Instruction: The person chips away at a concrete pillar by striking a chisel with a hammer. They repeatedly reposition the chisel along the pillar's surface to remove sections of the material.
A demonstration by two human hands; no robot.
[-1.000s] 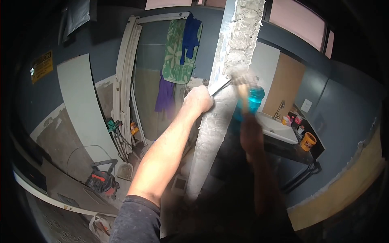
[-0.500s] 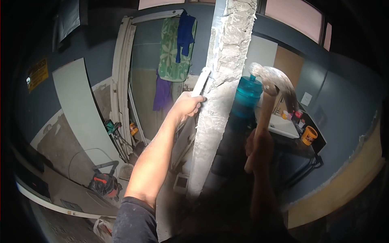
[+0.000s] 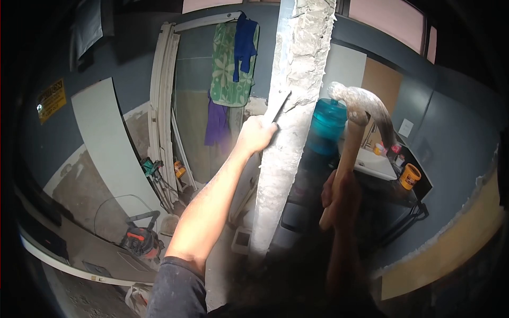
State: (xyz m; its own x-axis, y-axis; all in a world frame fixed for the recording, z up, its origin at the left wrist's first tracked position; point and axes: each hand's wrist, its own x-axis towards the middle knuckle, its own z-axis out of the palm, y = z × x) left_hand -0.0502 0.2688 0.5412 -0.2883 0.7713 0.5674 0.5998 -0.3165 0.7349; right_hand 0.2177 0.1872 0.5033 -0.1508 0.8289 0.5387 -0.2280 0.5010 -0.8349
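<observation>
My left hand (image 3: pixel 254 134) is closed round a flat pale chisel (image 3: pixel 275 107). The chisel slants up and to the right, its upper end against the rough face of a tall concrete post (image 3: pixel 289 140). Broken, flaky patches mark the post's upper part, while lower down the surface is smoother. On the right, in shadow, my right hand (image 3: pixel 340 197) grips the wooden handle of a claw hammer (image 3: pixel 350 143). The dusty hammer head is raised right of the post, apart from the chisel.
Behind the hammer stand a blue water jug (image 3: pixel 328 119) and a white sink (image 3: pixel 374 163), with an orange tub (image 3: pixel 410 176) beside it. A green towel (image 3: pixel 229 79) hangs at the back. At lower left are a leaning panel (image 3: pixel 108 135) and a shop vacuum (image 3: pixel 142 241).
My left hand and the chisel have shifted right, the chisel's end now further across the post's face. The hammer stays raised, nearly unmoved. The view has shifted slightly.
</observation>
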